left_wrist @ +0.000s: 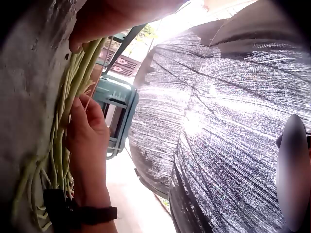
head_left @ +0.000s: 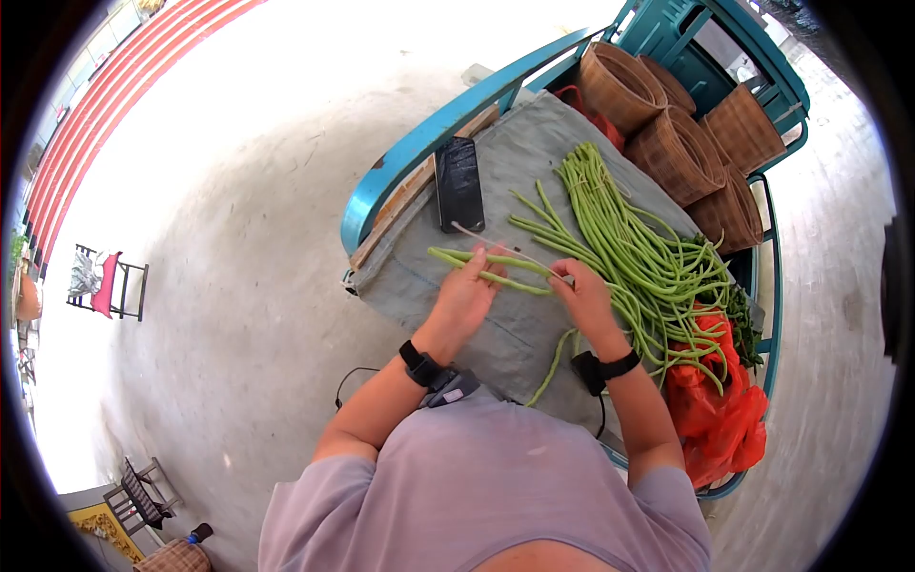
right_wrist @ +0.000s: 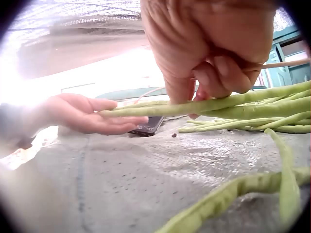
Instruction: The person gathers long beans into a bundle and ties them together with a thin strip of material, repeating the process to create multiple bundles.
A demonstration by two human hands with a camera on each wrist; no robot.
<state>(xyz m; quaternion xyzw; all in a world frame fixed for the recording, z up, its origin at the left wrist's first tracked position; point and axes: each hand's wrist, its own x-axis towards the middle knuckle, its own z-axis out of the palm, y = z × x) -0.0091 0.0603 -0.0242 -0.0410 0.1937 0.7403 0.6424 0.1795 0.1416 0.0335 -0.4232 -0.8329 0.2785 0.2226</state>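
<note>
In the head view my left hand (head_left: 465, 296) holds a few long green beans (head_left: 519, 284) between thumb and fingers, their ends poking out past it. My right hand (head_left: 585, 299) is close by at the other end of these beans, its fingers curled and pinching a thin pale string (head_left: 498, 245). That string (right_wrist: 286, 63) runs out on both sides of the curled fingers in the right wrist view. A large heap of long beans (head_left: 610, 214) lies beyond the right hand. One loose bean (head_left: 550, 372) rests on the grey sheet (head_left: 400, 286) near the body.
A black phone (head_left: 459, 191) lies on the sheet beyond the left hand. Several woven baskets (head_left: 672, 153) stand at the back right of the teal cart (head_left: 410, 143). Red plastic bags (head_left: 710, 419) and leafy greens (head_left: 742, 319) sit along the right side.
</note>
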